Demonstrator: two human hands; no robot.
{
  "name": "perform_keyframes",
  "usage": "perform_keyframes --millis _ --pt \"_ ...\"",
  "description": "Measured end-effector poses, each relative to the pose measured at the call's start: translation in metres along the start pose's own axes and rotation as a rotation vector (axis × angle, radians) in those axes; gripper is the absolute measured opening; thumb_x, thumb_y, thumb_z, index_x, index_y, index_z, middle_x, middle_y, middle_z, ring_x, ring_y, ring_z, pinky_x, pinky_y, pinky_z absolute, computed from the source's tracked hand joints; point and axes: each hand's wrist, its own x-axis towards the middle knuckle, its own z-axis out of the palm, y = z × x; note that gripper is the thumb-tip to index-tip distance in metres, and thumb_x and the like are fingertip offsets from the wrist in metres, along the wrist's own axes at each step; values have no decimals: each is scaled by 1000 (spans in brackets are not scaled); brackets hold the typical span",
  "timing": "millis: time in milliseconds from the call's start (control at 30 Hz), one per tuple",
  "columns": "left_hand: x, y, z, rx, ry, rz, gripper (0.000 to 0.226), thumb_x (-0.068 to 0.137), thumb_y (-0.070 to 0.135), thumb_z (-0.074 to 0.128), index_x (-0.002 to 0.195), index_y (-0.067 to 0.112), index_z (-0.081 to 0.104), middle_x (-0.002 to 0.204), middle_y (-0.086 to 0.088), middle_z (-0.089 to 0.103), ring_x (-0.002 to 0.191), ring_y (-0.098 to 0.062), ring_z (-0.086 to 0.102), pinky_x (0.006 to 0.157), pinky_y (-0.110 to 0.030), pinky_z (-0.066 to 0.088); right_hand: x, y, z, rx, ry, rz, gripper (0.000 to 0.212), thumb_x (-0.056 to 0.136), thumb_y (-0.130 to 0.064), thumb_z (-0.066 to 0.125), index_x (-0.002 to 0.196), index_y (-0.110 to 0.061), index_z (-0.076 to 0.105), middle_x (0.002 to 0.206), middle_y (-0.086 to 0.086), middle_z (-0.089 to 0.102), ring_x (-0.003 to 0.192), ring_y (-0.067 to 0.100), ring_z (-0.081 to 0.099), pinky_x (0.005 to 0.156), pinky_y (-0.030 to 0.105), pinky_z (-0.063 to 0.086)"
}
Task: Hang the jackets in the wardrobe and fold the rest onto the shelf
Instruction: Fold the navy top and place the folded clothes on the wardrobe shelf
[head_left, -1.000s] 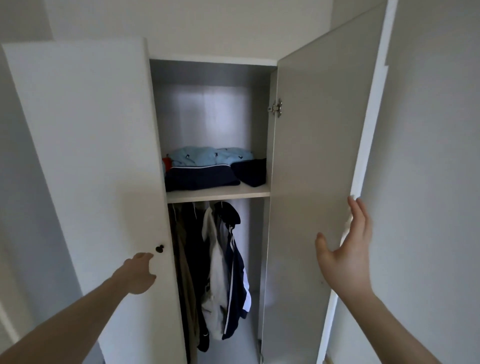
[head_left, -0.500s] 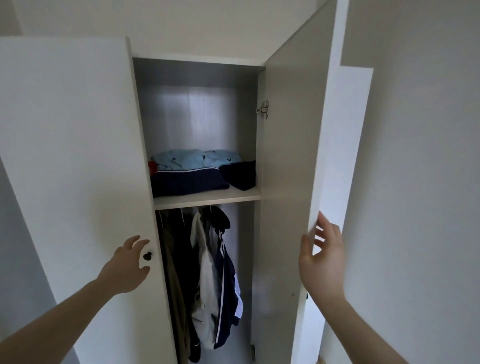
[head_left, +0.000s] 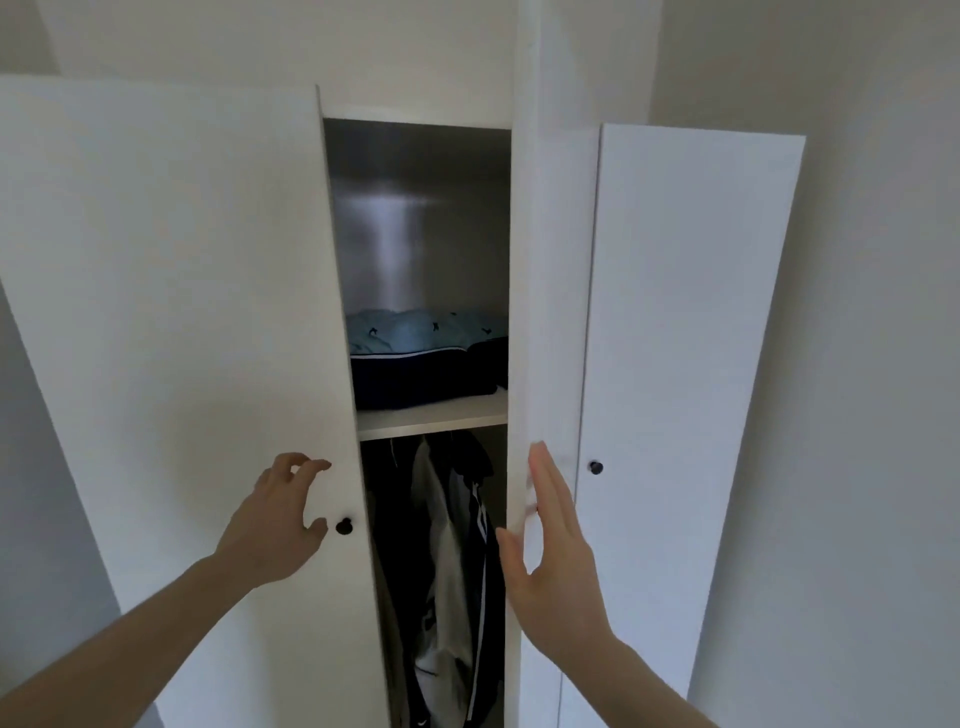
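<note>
Head view, wardrobe doors (head_left: 171, 312) now nearer shut, left hand (head_left: 278, 525) loosely spread by knob (head_left: 343, 526), right hand (head_left: 553, 561) flat on door edge.

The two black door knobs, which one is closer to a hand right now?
The knob on the left door: the left hand has its thumb right beside it. The right door's knob sits clear of the right hand.

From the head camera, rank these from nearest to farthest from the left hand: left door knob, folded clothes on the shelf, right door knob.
From the left hand:
1. Left door knob, just right of the thumb.
2. Folded clothes, up on the shelf inside.
3. Right door knob, across the gap on the far door.
</note>
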Motion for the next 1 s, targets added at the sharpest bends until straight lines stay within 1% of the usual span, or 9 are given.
perform_keyframes --millis 100,300,400,500,567,633,733,867,1000 --pt "12 -17 -6 -11 16 28 63 88 29 70 145 30 44 145 6 35 127 -22 47 86 -35 54 8 -1 35 -43 -27 -44 83 105 -16 59 166 -34 7 174 -15 7 159 9 13 124 47 32" --pt "36 -49 -18 -18 81 115 62 83 27 74 140 27 51 142 4 38 121 -24 51 87 -38 54 30 -2 107 -162 -9 -14 79 107 -25 56 166 -35 5 174 -15 2 160 12 8 124 39 23" --pt "47 -64 -22 67 188 185 76 75 23 79 144 23 47 155 -7 31 135 -35 41 101 -48 50 41 3 136 -212 5 -13 73 107 -34 50 167 -33 7 174 -13 2 161 15 8 123 34 18" --pt "60 -78 -25 158 258 216 95 75 27 82 157 20 34 168 -14 13 153 -41 18 116 -56 36 51 5 159 -241 16 12 72 108 -36 49 167 -33 7 174 -13 1 161 16 4 122 31 13" --pt "69 -86 -25 215 280 217 108 76 36 84 163 20 21 172 -13 -2 158 -40 1 123 -61 22 57 8 172 -242 17 13 74 108 -33 51 167 -33 6 174 -13 0 161 17 1 122 33 13" --pt "78 -93 -24 245 282 209 120 74 44 85 165 23 11 172 -12 -10 158 -40 -6 123 -65 15 61 13 182 -245 10 -3 77 107 -30 54 167 -32 5 175 -11 0 161 18 -1 124 38 16" --pt "87 -103 -17 271 262 168 131 69 52 88 166 24 4 172 -13 -12 157 -41 -9 121 -69 15 65 24 192 -275 -22 -44 80 106 -28 58 167 -28 5 175 -6 -1 162 21 -1 125 45 23" --pt "96 -116 -4 301 262 170 140 60 55 93 166 22 8 172 -14 -7 157 -43 -5 118 -72 20 72 41 202 -291 -66 -75 82 105 -28 60 167 -26 6 175 -3 -1 162 24 -1 123 56 30" --pt "104 -121 5 335 271 173 143 56 56 94 166 21 10 172 -16 -5 157 -44 -4 116 -74 21 80 56 213 -348 -98 -104 78 107 -34 54 167 -24 6 175 -1 -2 162 26 -2 127 51 18"
